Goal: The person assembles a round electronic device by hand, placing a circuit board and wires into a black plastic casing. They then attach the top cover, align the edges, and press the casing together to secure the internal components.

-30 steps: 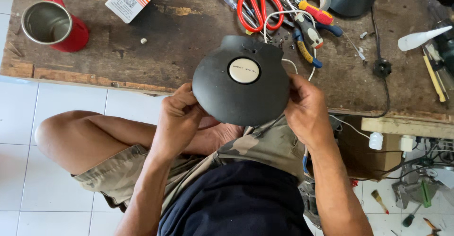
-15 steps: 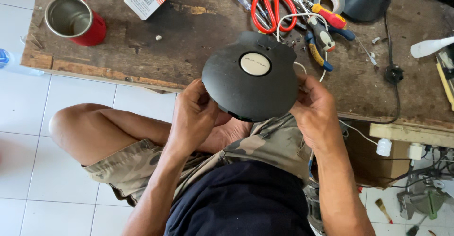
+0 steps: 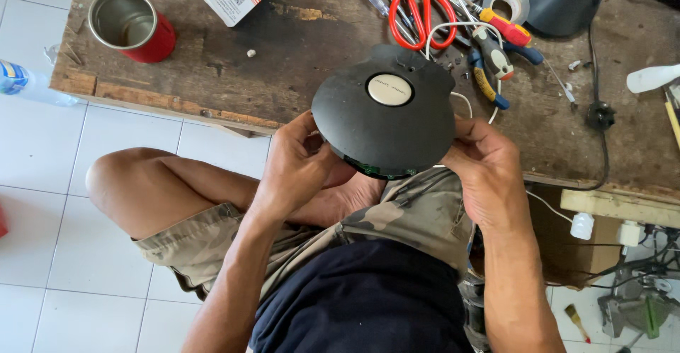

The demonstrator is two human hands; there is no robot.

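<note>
The round black cover (image 3: 386, 116) has tilted slightly flatter since earlier. Left hand (image 3: 297, 165) and right hand (image 3: 489, 172) grip its opposite edges (fingers curled closed) above the table (image 3: 283, 63).

Home repair corner, not a proper shop: I sit on white floor tiles (image 3: 42, 204) at a low, scarred wooden bench (image 3: 283, 63). Far side of it holds red-handled scissors (image 3: 418, 13), pliers (image 3: 489, 66), a tape roll (image 3: 506, 2); loose wires and plugs lie right.
</note>
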